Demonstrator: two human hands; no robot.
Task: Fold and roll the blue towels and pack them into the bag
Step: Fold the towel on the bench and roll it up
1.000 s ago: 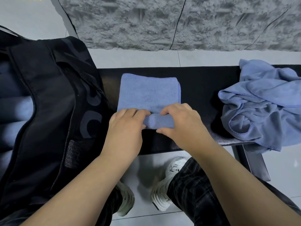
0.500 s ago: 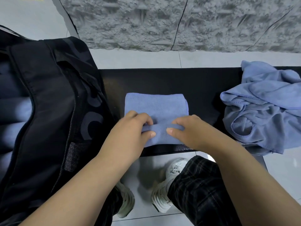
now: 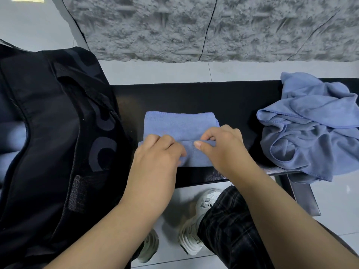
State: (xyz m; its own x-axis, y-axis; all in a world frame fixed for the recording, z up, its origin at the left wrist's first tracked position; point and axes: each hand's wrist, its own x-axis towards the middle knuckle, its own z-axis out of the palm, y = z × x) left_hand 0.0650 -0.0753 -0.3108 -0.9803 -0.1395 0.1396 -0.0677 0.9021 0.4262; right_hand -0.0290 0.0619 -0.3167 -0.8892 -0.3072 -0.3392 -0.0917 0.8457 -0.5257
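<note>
On bench top (image 3: pixel 194 98), centre: folded blue towel (image 3: pixel 180 126) lies flat between black bag (image 3: pixel 48 133) (left) and loose towel pile (image 3: pixel 310 133) (right).

Change vs. 1.0 s ago: flat part of towel beyond the hands is much shorter, rolled part at near edge is thicker. Approx. half now wound up. Meaning: roll step in progress, not complete; packing not yet begun for this item.

Grip state:
- Left hand (image 3: pixel 157 152): fingers curled over roll, left end, holding it.
- Right hand (image 3: pixel 221 144): thumb and curled fingers pinch roll, right end.

Orientation: roll long axis runs left-right, parallel w/ bench front edge. Unrolled flap points away from person, toward wall (image 3: pixel 194 26). Roll advances in that direction.

Bag: blue rolls visible inside at far left, so earlier items appear packed. Pile still unfolded.
</note>
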